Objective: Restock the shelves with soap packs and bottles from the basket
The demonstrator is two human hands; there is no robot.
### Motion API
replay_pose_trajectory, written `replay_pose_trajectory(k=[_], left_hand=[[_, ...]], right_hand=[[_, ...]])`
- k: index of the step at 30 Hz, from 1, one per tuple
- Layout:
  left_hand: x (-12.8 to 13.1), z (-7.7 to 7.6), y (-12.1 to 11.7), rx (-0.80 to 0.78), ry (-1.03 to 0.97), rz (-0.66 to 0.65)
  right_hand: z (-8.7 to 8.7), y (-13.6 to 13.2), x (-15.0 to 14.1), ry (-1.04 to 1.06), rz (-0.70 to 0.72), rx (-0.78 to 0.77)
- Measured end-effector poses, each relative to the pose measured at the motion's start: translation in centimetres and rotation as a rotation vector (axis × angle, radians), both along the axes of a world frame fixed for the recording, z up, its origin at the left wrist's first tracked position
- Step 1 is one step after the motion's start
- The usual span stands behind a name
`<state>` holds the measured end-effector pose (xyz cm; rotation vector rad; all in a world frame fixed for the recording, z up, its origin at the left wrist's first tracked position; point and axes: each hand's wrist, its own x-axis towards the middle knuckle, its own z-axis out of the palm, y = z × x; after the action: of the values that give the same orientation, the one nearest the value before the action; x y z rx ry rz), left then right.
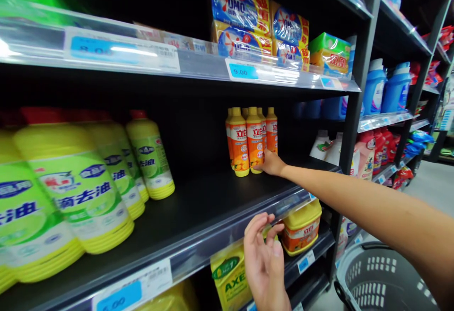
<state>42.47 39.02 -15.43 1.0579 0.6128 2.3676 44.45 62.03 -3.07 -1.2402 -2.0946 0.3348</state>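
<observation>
Several yellow-capped bottles of dish soap with orange labels stand upright in a cluster on the middle shelf. My right hand (pixel 272 163) reaches in from the right, its fingers around the lower right side of the front dish soap bottle (pixel 255 136), which stands upright. Just left of it is another orange-labelled bottle (pixel 239 143). Below the shelf edge, my left hand (pixel 264 259) is raised with loosely curled fingers apart and nothing in them. Behind it are a yellow AXE pack (pixel 229 278) and a yellow jug with an orange label (pixel 301 228).
Large yellow-green bottles (pixel 78 183) line the shelf's left side. Above, an upper shelf edge (pixel 198 63) carries OMO soap packs (pixel 241 8). A grey basket (pixel 376 278) is at lower right. A dark upright post (pixel 358 65) separates this bay from shelves with blue jugs (pixel 374 89).
</observation>
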Motion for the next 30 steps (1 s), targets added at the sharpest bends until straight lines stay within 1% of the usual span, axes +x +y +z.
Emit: replay_pose_trajectory(k=[4, 22, 27, 30], left_hand=[[-0.2, -0.1, 0.0, 0.000, 0.013, -0.005], [-0.3, -0.4, 0.3, 0.022, 0.039, -0.016], [-0.1, -0.1, 0.4, 0.017, 0.066, 0.035], [0.2, -0.1, 0.7, -0.009, 0.087, 0.051]], right_hand=[[-0.1, -0.2, -0.4, -0.012, -0.032, -0.001], [-0.7, 0.4, -1.2, 0.010, -0.037, -0.007], [-0.7, 0.6, -1.2, 0.025, -0.040, -0.007], [-0.5, 0.0, -0.6, 0.031, -0.016, -0.012]])
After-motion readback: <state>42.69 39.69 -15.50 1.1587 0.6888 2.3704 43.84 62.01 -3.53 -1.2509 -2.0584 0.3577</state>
